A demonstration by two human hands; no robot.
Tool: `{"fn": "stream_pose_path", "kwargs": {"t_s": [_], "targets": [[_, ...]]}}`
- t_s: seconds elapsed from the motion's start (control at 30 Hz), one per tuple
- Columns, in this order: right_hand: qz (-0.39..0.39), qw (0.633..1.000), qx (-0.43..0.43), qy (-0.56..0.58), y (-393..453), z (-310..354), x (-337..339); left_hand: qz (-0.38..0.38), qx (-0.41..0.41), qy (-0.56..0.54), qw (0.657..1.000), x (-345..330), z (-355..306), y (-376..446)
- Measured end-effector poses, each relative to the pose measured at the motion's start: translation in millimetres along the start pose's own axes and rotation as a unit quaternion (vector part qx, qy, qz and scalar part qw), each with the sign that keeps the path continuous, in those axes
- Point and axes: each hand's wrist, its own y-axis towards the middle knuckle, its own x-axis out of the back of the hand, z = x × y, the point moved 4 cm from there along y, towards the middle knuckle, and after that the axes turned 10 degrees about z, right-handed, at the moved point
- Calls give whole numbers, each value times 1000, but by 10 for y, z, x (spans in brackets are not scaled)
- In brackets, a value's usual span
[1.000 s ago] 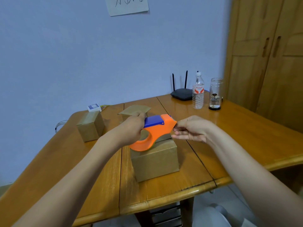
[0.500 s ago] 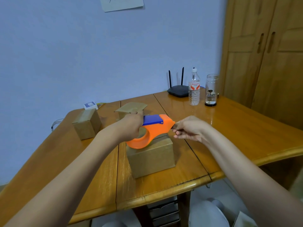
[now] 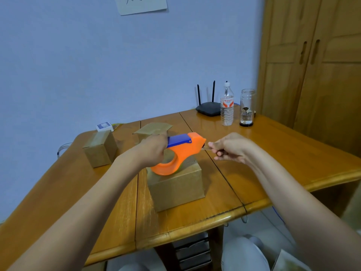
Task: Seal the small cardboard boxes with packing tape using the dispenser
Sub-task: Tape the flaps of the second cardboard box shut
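My left hand (image 3: pixel 151 151) grips the orange tape dispenser (image 3: pixel 181 153) with a blue top, holding it just above a small cardboard box (image 3: pixel 176 185) near the table's front edge. My right hand (image 3: pixel 231 147) pinches the clear tape end (image 3: pixel 206 148) at the dispenser's nose, a short way to the right of it. A second box (image 3: pixel 100 148) with tape along its top stands at the left. A third box (image 3: pixel 152 130) with a raised flap sits behind my left hand, mostly hidden.
A wooden table (image 3: pixel 273 153) carries a black router (image 3: pixel 208 108), a water bottle (image 3: pixel 227 106) and a glass jar (image 3: pixel 247 108) at the back right. A small white box (image 3: pixel 104 126) lies at the back left. A wooden wardrobe (image 3: pixel 316 75) stands at the right.
My right hand has drawn slightly away from the dispenser's nose with the tape end. The dispenser stays over the front box; the view has shifted a little.
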Motion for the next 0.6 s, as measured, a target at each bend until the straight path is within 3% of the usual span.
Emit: {"fn": "stream_pose_path", "kwargs": {"t_s": [0.47,0.6], "targets": [[-26,999,-14,-15,10,-132,210,-24,18,65,997,50,59,-62],[-25,999,-30,4,59,-261,242,-5,43,24,999,55,213,-130]]}}
